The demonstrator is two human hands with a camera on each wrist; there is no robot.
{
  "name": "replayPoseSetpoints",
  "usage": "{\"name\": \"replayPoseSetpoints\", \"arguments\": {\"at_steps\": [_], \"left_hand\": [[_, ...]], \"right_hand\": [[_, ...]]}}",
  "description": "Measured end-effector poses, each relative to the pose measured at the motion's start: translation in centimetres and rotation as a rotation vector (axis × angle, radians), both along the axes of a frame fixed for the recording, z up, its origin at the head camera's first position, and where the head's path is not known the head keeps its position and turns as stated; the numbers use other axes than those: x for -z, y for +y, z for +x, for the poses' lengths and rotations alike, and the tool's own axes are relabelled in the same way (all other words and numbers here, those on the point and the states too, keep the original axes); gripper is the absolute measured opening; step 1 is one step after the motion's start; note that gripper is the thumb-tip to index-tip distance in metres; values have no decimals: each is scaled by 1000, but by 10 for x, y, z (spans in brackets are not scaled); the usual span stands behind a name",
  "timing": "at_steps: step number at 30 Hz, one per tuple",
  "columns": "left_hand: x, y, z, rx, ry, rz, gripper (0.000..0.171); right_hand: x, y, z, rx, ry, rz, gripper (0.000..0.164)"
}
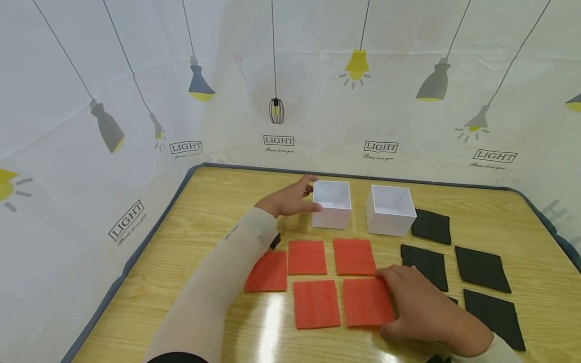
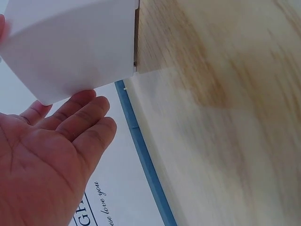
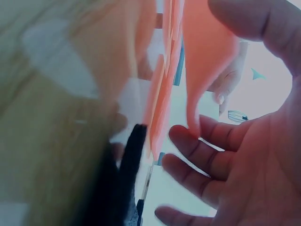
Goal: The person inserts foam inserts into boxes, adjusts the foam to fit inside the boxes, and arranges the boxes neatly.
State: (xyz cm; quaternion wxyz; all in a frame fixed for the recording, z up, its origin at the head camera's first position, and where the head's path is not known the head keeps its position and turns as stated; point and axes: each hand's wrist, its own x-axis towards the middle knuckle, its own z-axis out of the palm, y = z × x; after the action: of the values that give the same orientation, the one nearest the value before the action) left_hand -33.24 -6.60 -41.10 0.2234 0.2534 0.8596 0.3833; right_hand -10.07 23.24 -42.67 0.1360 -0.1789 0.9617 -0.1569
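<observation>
My left hand (image 1: 290, 199) is at the left side of a white square box (image 1: 331, 218), thumb at its front rim and fingers round toward its back. In the left wrist view, fingertips touch the white wall of this box (image 2: 80, 52). My right hand (image 1: 422, 302) is at the near right red felt square (image 1: 366, 302). The right wrist view shows that red felt square (image 3: 207, 47) bent between thumb and fingertips, raised above other red pieces. Several more red felt squares (image 1: 306, 257) lie flat in front of the boxes.
A second white box (image 1: 391, 222) stands to the right of the first, its top open. Several black squares (image 1: 483, 269) lie on the right of the wooden table (image 1: 227, 196), one partly under my right hand. Blue edging borders the table, with a lamp-printed white curtain (image 1: 313, 75) behind.
</observation>
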Motion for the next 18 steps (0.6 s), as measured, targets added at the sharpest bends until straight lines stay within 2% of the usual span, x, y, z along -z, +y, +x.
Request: {"name": "replayPoseSetpoints", "arguments": {"at_steps": [7,14,18], "left_hand": [[0,0,0,0,-4,0,89],[1,0,-1,6,-2,-2,89],[1,0,-1,9,0,0,89]], "right_hand": [[1,6,-3,-42,36,-94,94],[1,9,-4,-54,-18,-260,95],[4,12,-5,-70,-3,-349,93]]}}
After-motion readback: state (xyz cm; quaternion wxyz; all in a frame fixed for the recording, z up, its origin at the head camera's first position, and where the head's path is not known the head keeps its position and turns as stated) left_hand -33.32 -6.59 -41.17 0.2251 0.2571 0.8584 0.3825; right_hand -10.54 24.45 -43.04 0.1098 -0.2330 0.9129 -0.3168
